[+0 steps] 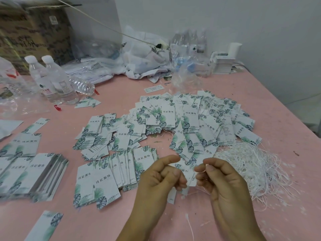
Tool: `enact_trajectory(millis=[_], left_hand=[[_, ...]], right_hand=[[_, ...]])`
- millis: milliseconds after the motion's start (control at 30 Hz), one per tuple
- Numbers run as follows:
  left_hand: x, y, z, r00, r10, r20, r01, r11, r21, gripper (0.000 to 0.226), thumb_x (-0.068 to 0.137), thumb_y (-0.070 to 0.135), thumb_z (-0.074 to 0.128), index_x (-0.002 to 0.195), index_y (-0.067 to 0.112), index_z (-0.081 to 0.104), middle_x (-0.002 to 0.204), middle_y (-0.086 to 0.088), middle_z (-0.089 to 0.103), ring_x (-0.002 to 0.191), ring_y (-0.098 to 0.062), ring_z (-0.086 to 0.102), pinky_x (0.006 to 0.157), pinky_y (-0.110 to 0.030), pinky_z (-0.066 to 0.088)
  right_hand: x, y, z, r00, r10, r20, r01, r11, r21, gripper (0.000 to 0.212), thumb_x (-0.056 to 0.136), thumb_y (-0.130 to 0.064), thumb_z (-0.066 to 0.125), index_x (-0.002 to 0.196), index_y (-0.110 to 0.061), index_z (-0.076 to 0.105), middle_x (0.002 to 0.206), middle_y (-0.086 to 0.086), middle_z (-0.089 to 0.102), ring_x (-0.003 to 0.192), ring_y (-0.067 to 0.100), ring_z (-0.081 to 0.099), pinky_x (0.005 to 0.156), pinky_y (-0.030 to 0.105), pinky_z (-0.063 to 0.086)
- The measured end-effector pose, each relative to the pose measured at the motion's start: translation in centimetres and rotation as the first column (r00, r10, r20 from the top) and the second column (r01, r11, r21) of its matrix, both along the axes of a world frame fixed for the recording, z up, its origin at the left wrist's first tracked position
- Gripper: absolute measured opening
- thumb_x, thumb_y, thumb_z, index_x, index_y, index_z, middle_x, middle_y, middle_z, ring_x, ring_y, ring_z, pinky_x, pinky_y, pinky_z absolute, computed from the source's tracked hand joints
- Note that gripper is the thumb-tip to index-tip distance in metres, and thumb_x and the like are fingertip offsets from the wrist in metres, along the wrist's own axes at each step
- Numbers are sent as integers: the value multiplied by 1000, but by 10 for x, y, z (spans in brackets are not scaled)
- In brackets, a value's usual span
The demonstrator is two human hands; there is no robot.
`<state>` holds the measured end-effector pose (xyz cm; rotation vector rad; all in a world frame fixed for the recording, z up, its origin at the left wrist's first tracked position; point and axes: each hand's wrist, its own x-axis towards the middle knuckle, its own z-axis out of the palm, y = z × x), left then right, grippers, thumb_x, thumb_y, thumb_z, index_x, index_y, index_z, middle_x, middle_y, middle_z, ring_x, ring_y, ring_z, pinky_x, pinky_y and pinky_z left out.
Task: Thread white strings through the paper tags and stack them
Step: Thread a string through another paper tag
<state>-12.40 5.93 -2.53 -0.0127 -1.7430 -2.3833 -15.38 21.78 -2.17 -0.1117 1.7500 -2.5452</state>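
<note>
Pink table (260, 105): heaps of leaf-print paper tags (191, 122) remain; left hand (161, 178) pinches one tag, right hand (220, 178) pinches thin white string (206, 164), threading unfinished.

Tags (194, 122) are lying in a wide heap at the middle of the table (286, 119), with strings (251, 167) piling just right of it and stacks (33, 173) sitting at the left edge. Both hands — left (159, 178), right (220, 181) — are hovering near the front, before the heap. Bottles (52, 79) are standing back left, before a box (33, 30), and bags (144, 56) are lying along the wall.
</note>
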Motion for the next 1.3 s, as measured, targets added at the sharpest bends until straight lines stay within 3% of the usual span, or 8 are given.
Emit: enact_trajectory(millis=[133, 300, 633, 767, 900, 967, 1067, 1300], left_hand=[[1, 4, 1, 999, -13, 50, 13, 1000, -1, 20, 84, 17, 69, 102, 22, 75, 77, -14, 75, 68, -18, 70, 64, -24, 54], [1, 7, 1, 996, -5, 86, 4, 1000, 4, 16, 81, 10, 67, 90, 18, 78, 77, -16, 75, 69, -21, 72, 63, -25, 55], [2, 10, 1, 996, -30, 83, 31, 1000, 1, 16, 76, 20, 76, 91, 17, 78, 78, -16, 76, 69, -19, 71, 64, -24, 54], [1, 9, 0, 995, -30, 95, 29, 999, 16, 18, 77, 10, 73, 91, 17, 79, 78, -16, 76, 70, -20, 72, 64, -23, 55], [2, 9, 0, 995, -25, 98, 24, 1000, 16, 16, 77, 9, 73, 90, 15, 80, 78, -16, 76, 69, -20, 72, 63, -23, 55], [1, 9, 1, 995, -17, 101, 16, 1000, 13, 16, 77, 9, 73, 90, 16, 79, 78, -16, 76, 70, -20, 72, 64, -24, 55], [1, 9, 0, 994, -1, 106, 0, 1000, 9, 16, 77, 11, 73, 91, 17, 79, 79, -15, 76, 71, -21, 72, 65, -26, 56], [1, 11, 0, 993, -11, 119, 8, 1000, 29, 23, 77, 11, 74, 99, 16, 78, 82, -18, 76, 72, -22, 72, 67, -26, 56]], right_hand=[[1, 1, 2, 999, 3, -33, -1, 997, 74, 11, 83, -29, 72, 92, -23, 67, 94, 16, 73, 73, 19, 67, 64, 28, 56], [0, 3, 0, 1000, -24, -10, 25, 991, 133, 55, 59, -57, 83, 95, -18, 71, 68, 5, 63, 65, 15, 59, 65, 27, 53], [2, 2, 1, 998, 51, 22, -52, 997, 63, 54, 57, -52, 87, 92, -13, 71, 75, 12, 68, 66, 18, 62, 64, 26, 54], [3, 3, 6, 997, 77, 11, -78, 995, 61, 32, 64, -28, 84, 87, -12, 71, 71, 14, 66, 62, 20, 60, 61, 29, 54], [7, 3, 13, 999, 43, -5, -42, 993, 110, 25, 64, -29, 74, 82, -12, 73, 69, 16, 68, 60, 20, 63, 59, 26, 54], [7, 3, 15, 999, 35, -28, -30, 986, 163, 10, 70, -16, 75, 79, -13, 74, 67, 16, 68, 58, 18, 64, 57, 24, 54], [4, 5, 13, 996, 25, -83, 2, 952, 307, 28, 79, 8, 68, 78, -19, 74, 66, 12, 68, 57, 16, 64, 57, 20, 54], [7, 4, 13, 988, 15, -153, 55, 895, 443, 38, 78, 9, 69, 82, -29, 74, 75, 0, 71, 66, 7, 65, 65, 13, 51]])
